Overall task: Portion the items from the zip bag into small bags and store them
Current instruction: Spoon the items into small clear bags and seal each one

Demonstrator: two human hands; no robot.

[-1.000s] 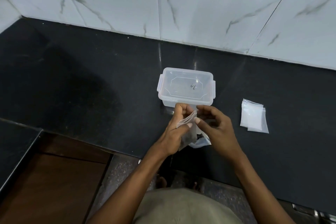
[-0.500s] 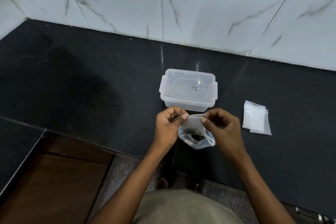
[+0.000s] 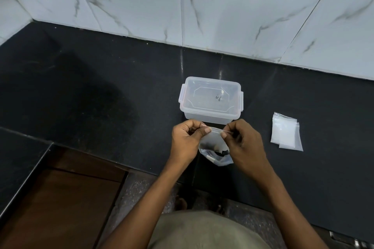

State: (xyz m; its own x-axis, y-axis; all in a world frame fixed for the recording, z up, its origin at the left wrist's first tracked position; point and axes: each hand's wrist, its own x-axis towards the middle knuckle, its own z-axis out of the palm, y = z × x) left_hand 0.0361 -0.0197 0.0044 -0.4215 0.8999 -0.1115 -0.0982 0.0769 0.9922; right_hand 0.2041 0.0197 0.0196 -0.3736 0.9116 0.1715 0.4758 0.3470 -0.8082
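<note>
Both hands hold a small clear bag (image 3: 212, 140) up over the black counter, near its front edge. My left hand (image 3: 187, 141) pinches the left end of the bag's zip strip, and my right hand (image 3: 243, 142) pinches the right end. Dark bits show through the small bag's lower part. Beneath it on the counter lies a larger clear zip bag (image 3: 219, 158) with dark contents. A clear plastic box (image 3: 211, 100) with its clip lid on stands just behind the hands. A stack of empty small bags (image 3: 285, 132) lies to the right.
The black stone counter (image 3: 101, 91) runs to a white marble-tiled wall (image 3: 222, 10) at the back. At the lower left the counter steps down beside a brown wooden surface (image 3: 60, 204). The speckled floor (image 3: 137, 194) shows below the front edge.
The hands have spread apart along the small bag's top and now hold it flat and stretched between them; one second ago they were close together at its mouth.
</note>
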